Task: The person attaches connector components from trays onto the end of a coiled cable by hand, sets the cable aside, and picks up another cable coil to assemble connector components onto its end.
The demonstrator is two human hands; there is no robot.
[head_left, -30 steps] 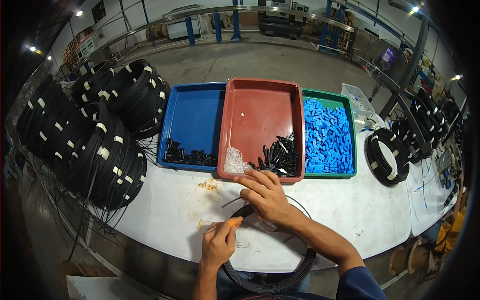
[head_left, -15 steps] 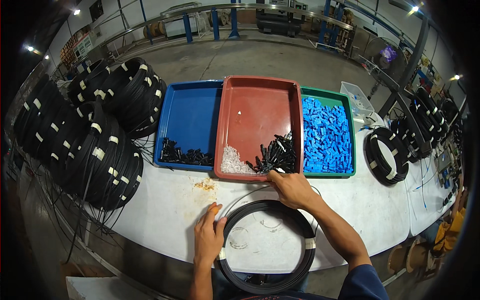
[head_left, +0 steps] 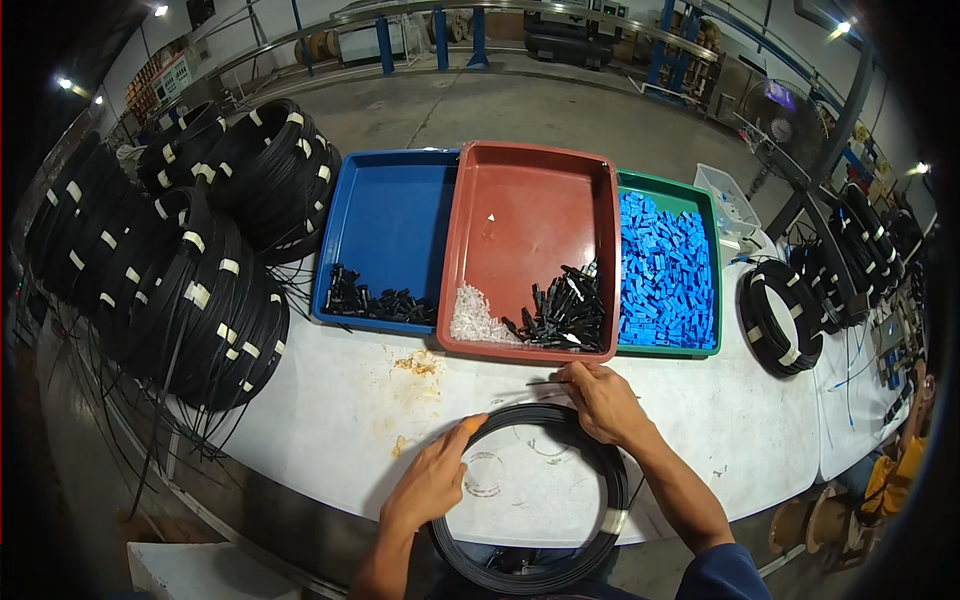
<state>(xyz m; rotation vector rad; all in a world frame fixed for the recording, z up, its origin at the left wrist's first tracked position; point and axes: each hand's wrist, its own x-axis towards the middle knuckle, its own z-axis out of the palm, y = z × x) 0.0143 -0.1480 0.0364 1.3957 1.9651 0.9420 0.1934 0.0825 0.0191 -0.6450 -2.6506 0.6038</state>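
In front of me a coil of black cable, bound with a white tape band, lies partly over the table's near edge. My left hand, an orange cover on one fingertip, is closed on the coil's upper left side. My right hand pinches something at the coil's far side, just below the red tray. From its fingers a short dark cable end points left; whether a small part sits on it is hidden. Black connector parts and small clear pieces fill that tray's near end.
Left of the red tray, a blue tray holds black parts; on its right, a green tray carries many blue pieces. Cable coils are stacked at the left. Another coil and a clear bin stand right.
My right hand has drawn back from the red tray's front edge toward the coil. My left hand, beside the coil before, has moved onto its upper left side.
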